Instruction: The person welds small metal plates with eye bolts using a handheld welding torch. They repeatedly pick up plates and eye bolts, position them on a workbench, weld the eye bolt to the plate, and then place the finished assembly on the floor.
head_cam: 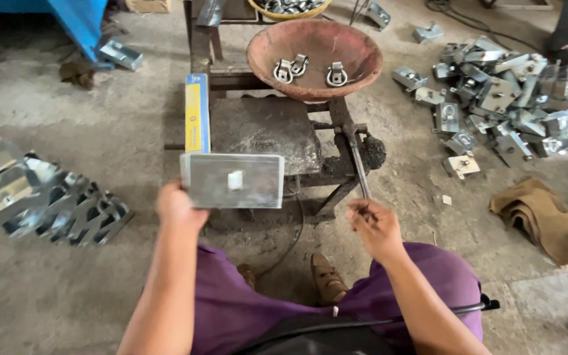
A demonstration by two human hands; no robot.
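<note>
The person sits low on the concrete floor (67, 289), knees in purple trousers either side of a small iron stand (264, 135). The left hand (177, 207) is clenched on the left edge of a flat metal plate (235, 181), holding it level over the near edge of the stand; a small pale square sits at the plate's middle. The right hand (376, 227) is closed around the near end of a thin metal lever (357, 164), which runs up from the hand to the right side of the stand, beside a dark greasy lump.

A blue and yellow box (196, 112) stands on edge along the stand's left side, its near end just behind the plate. At the far edge of the stand rests a rusty round bowl (356, 49) with three small ring fittings (298, 68) lying in it.

On the floor to the right lies a heap of shiny metal brackets (501, 98), and nearer, a crumpled brown cloth (547, 220). To the left, well apart from the stand, lies a stack of cut metal sheets (41, 197).
</note>
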